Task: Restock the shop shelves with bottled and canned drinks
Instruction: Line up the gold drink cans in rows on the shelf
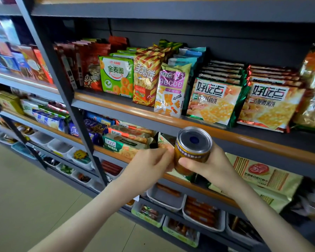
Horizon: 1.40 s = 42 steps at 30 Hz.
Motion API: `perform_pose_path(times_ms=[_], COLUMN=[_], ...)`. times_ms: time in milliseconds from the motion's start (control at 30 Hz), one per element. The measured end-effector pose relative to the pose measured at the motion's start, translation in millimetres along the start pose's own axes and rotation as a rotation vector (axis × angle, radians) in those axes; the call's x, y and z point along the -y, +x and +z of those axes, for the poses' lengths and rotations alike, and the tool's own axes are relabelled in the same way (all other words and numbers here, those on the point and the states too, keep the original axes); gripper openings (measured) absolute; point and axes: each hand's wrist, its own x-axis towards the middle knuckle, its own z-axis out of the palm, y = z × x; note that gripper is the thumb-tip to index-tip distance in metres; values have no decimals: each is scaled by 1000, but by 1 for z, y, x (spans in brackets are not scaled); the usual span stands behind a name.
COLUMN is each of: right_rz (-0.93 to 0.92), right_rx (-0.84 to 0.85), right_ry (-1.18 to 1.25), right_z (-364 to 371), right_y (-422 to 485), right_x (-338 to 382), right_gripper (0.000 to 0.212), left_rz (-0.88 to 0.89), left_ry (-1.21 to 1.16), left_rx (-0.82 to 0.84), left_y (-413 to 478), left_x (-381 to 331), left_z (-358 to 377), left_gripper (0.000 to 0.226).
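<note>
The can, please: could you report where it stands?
Right hand grips gold can. Left hand at its side, grip unclear. Snack packets fill shelves ahead.

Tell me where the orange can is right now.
Head view, lower centre: the orange can is gripped by the right hand, the left hand against its left side, just below the purple alphabet-biscuit pack.

can (192,150) | gold-orange, silver top | tilted | before snack shelves
</note>
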Motion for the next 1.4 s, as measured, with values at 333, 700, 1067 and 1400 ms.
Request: perform_pose_path(times_ms=[333,700,1067,1400], right_rz=[295,494,134,-52], right_rx=[74,141,-33,-6], right_ry=[438,210,118,-146], right_z=[-2,-22,-19,-21], right_y=[-7,-12,-16,-7], right_x=[1,4,12,46], right_gripper=[51,42,54,93], left_rz=[940,960,-385,-262], left_ry=[865,657,-711,-953], left_rx=[-321,-266,336,425], left_y=[18,19,26,33], left_x=[25,13,-26,-46], left_z=[29,28,7,-9], left_gripper=[79,59,67,52])
